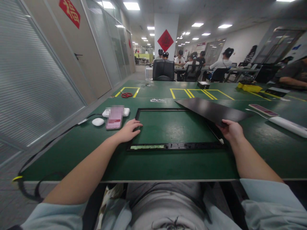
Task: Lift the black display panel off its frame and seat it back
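Note:
A black rectangular frame lies flat on the green table, with a pale green strip along the left part of its near bar. My left hand rests at the frame's left side, fingers stretched out and apart. In my right hand is a thin dark flat panel, gripped by its near edge between thumb and fingers. The panel is raised and tilted over the frame's right side, hiding its far right corner. A small white piece sits at the frame's near right corner.
Left of the frame are a phone, a white rounded object and red-handled scissors. Small white pieces lie beyond it. To the right are another phone and a long white bar. People sit at tables farther back.

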Motion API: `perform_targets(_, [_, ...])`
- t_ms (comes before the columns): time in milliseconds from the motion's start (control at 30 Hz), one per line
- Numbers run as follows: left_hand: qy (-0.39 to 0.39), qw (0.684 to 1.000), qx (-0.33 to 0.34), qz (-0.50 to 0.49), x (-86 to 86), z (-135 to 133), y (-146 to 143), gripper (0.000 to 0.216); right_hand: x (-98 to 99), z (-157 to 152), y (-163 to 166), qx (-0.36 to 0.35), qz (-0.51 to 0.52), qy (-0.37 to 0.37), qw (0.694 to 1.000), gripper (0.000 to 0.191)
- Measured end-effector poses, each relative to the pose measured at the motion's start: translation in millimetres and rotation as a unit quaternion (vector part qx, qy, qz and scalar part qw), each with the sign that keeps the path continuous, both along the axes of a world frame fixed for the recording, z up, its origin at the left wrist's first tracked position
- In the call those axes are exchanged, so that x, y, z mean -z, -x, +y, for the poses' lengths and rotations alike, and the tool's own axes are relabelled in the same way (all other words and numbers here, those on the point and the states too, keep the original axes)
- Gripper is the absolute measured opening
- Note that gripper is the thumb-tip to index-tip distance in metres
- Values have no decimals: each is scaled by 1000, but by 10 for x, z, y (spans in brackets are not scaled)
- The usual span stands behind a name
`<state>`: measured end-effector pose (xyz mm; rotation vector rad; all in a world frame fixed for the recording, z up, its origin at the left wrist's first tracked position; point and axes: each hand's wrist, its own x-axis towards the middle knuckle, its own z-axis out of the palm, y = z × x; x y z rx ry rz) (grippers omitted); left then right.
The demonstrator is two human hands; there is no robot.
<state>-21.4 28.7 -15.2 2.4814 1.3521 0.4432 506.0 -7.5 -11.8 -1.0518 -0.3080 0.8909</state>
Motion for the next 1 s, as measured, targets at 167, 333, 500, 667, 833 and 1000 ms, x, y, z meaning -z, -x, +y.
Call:
perform_targets(167, [-1, 999, -26, -26, -24, -41, -28, 65, -113, -89, 223, -44, -27, 29, 998, 32])
perform_targets(333, [3, 994, -65, -82, -18, -60, -69, 79, -173, -158, 307, -104, -28, 55, 993, 31])
perform_targets(500, [4, 988, -81, -130, 10, -32, -68, 78, -222, -223, 355, -164, -20, 77, 983, 36])
perform_targets(667, [10, 987, -91, -133, -2, -37, -76, 80, -272, -277, 395, -204, -33, 120, 971, 39])
perform_targets(833, [10, 988, -89, -130, -21, -49, -92, 80, -266, -281, 401, -207, -63, 130, 968, 40])
perform_targets(1000, [11, 992, -66, -104, -61, -81, -82, 84, -235, -266, 381, -208, -78, 141, 965, 33])
